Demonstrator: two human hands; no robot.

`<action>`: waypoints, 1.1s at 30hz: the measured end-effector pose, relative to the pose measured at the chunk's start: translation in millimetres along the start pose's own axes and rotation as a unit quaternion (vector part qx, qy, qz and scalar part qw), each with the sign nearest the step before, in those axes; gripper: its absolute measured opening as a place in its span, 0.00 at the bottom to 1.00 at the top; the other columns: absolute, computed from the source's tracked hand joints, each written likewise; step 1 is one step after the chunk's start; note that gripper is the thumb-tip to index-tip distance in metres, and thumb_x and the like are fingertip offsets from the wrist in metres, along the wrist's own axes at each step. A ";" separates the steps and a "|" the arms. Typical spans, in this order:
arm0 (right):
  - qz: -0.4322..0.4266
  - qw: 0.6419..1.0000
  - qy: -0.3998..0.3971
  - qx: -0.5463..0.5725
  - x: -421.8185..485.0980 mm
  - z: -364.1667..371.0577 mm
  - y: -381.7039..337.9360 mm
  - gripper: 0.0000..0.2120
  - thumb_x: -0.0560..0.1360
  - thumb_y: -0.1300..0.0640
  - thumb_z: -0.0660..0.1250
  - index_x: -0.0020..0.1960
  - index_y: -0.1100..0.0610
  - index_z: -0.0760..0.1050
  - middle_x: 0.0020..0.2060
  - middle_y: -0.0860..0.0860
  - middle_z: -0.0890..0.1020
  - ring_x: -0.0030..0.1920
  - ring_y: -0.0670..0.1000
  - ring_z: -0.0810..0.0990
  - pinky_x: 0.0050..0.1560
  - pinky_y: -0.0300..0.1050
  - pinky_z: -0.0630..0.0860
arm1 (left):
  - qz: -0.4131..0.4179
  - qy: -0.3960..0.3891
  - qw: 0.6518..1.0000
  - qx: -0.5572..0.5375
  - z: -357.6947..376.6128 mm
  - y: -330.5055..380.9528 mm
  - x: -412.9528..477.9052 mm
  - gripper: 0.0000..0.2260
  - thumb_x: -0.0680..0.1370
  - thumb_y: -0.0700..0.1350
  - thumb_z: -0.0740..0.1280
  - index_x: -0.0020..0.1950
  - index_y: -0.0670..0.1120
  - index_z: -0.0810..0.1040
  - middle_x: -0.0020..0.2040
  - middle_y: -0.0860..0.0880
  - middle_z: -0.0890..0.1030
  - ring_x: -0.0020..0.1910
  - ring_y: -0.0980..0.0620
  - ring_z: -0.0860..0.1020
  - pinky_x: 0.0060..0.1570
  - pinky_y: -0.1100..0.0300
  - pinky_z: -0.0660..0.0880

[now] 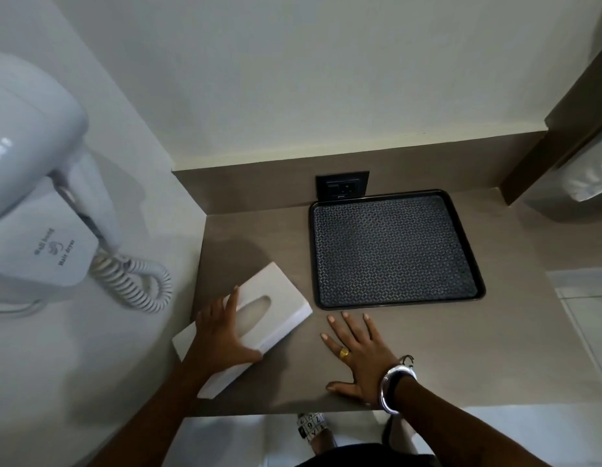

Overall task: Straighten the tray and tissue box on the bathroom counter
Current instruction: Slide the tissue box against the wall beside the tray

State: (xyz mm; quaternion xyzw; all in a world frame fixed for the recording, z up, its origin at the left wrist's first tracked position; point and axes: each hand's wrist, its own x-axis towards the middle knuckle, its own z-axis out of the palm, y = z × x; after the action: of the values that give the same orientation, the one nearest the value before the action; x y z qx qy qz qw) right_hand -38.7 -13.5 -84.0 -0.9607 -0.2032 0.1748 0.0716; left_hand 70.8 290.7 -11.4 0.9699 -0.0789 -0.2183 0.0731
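A white tissue box [276, 298] lies askew on the brown counter [444, 348] at the near left, its long side running diagonally. My left hand [222, 335] lies across its middle, thumb hooked over the near long edge, fingers reaching the far edge. A black patterned tray [393, 251] rests at the back of the counter, close to the backsplash, its edges roughly parallel to the wall. My right hand [356, 352] lies flat on the counter just in front of the tray, fingers spread, holding nothing and not touching the tray.
A white wall-mounted hair dryer [33, 183] with a coiled cord [137, 281] hangs on the left wall beside the box. A black power socket [342, 185] sits in the backsplash behind the tray. A dispenser [585, 183] hangs at the right. The counter's front edge is under my wrists.
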 end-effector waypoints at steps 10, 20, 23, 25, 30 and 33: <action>0.003 1.000 0.008 -0.006 2.4 0.3 0.3 0.44 0.70 0.24 0.56 0.78 0.49 0.59 0.78 0.56 0.59 0.76 0.62 0.58 0.70 0.68 0.51 | -0.232 0.159 0.951 -0.127 -43.4 30.4 99.6 0.58 0.59 0.68 0.75 0.78 0.45 0.50 0.72 0.34 0.63 0.70 0.33 0.63 0.71 0.38 0.58; 0.005 1.000 -0.005 -0.006 7.3 8.0 4.4 0.44 0.71 0.24 0.54 0.79 0.48 0.57 0.79 0.55 0.57 0.77 0.62 0.54 0.71 0.69 0.52 | -0.291 0.175 0.930 -0.142 -44.4 31.1 134.9 0.58 0.59 0.71 0.72 0.78 0.42 0.52 0.71 0.32 0.64 0.70 0.33 0.63 0.69 0.38 0.59; 0.008 1.000 -0.014 -0.004 6.4 8.3 4.8 0.44 0.71 0.25 0.54 0.80 0.47 0.54 0.79 0.54 0.54 0.78 0.61 0.52 0.72 0.68 0.50 | -0.252 0.198 0.936 -0.147 -39.5 34.0 127.5 0.57 0.63 0.75 0.66 0.79 0.41 0.50 0.76 0.33 0.57 0.75 0.33 0.56 0.73 0.35 0.53; 0.011 1.000 -0.021 -0.001 6.3 8.9 4.6 0.43 0.72 0.24 0.53 0.80 0.47 0.53 0.80 0.54 0.53 0.78 0.61 0.50 0.72 0.68 0.49 | -0.166 0.232 0.952 -0.108 -30.1 33.9 116.4 0.54 0.66 0.77 0.58 0.79 0.42 0.49 0.79 0.35 0.51 0.78 0.36 0.50 0.75 0.37 0.44; 0.012 1.000 -0.026 -0.002 6.1 8.4 5.4 0.44 0.71 0.25 0.55 0.80 0.46 0.52 0.80 0.54 0.54 0.78 0.61 0.51 0.72 0.68 0.50 | 0.010 0.238 0.969 0.062 -1.0 17.7 86.3 0.50 0.68 0.78 0.52 0.80 0.46 0.51 0.80 0.39 0.51 0.79 0.39 0.50 0.76 0.41 0.44; 0.008 1.000 -0.022 -0.008 6.1 5.3 3.8 0.44 0.71 0.25 0.56 0.80 0.47 0.55 0.79 0.55 0.56 0.77 0.62 0.54 0.71 0.68 0.51 | -0.005 0.239 0.968 0.072 3.2 11.9 85.4 0.44 0.71 0.73 0.54 0.79 0.46 0.55 0.80 0.39 0.54 0.79 0.39 0.54 0.77 0.41 0.49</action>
State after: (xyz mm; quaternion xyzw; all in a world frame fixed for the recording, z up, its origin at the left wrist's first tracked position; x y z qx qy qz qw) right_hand -34.0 -14.0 -91.6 -0.9588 -0.1984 0.1947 0.0579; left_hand 144.1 262.9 -47.3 0.9971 -0.0698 0.0258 0.0186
